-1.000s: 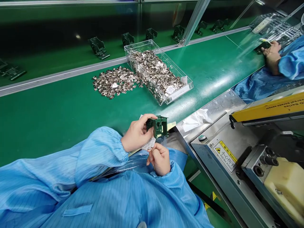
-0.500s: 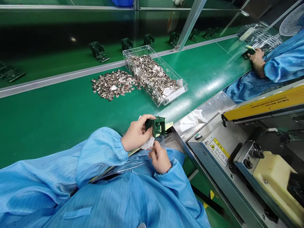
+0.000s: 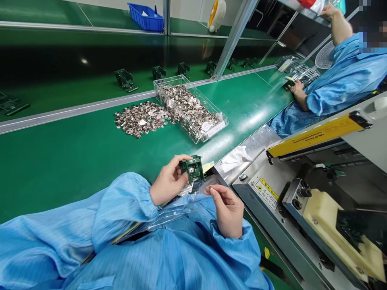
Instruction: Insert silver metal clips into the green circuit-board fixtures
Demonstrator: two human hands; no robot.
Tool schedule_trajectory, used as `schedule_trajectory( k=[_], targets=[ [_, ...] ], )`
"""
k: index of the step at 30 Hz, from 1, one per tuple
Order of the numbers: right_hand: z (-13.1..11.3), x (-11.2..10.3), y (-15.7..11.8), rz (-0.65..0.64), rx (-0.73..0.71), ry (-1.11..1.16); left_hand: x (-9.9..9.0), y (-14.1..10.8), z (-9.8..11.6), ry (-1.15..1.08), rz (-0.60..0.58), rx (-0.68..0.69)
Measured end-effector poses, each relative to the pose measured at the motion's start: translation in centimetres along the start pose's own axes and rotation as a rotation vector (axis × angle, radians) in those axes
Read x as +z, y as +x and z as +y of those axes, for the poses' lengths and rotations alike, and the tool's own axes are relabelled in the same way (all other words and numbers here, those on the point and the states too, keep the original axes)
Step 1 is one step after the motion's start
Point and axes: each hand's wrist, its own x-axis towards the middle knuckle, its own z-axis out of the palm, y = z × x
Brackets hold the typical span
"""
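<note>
The left hand (image 3: 168, 181) closes around a green bracket (image 3: 192, 169). The right hand (image 3: 228, 211) pinches nearby; anything between its fingertips is too thin to make out.

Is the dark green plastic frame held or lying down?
Held: the person's left hand grips the dark green plastic frame.

Up ahead, a green tabletop (image 3: 60, 161) runs past an aluminium upright (image 3: 232, 36), and beyond it I've got a blue plastic crate (image 3: 145, 18), a pale wall (image 3: 99, 4), and a white fan (image 3: 324, 55)!
</note>
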Motion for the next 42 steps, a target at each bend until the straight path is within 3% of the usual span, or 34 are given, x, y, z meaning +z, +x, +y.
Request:
schedule_trajectory(
  k=[3, 15, 30, 35, 39, 42],
  targets=[
    [-0.8, 0.8, 0.4, 0.062, -0.161, -0.063, 0.1, -0.4, 0.1, 0.017, -0.012, -0.010],
    [-1.1, 3.1, 1.2, 0.072, -0.395, -0.210, 0.1, -0.9, 0.9, 0.107, -0.103, 0.032],
    [-1.1, 5.4, 1.0, 0.192, -0.517, -0.381, 0.4, -1.2, 1.7, 0.118, -0.081, 0.093],
    [-1.1, 5.5, 0.9, 0.206, -0.481, -0.290, 0.3, -1.7, 1.7, 0.126, -0.079, 0.087],
    [-0.7, 5.0, 0.8, 0.149, -0.368, -0.072, 0.3, -1.5, 1.7, 0.036, -0.112, 0.068],
    [-0.2, 3.5, 0.4, 0.166, -0.283, 0.002, 0.0, -0.4, 1.7, -0.107, -0.015, 0.002]
  ],
)
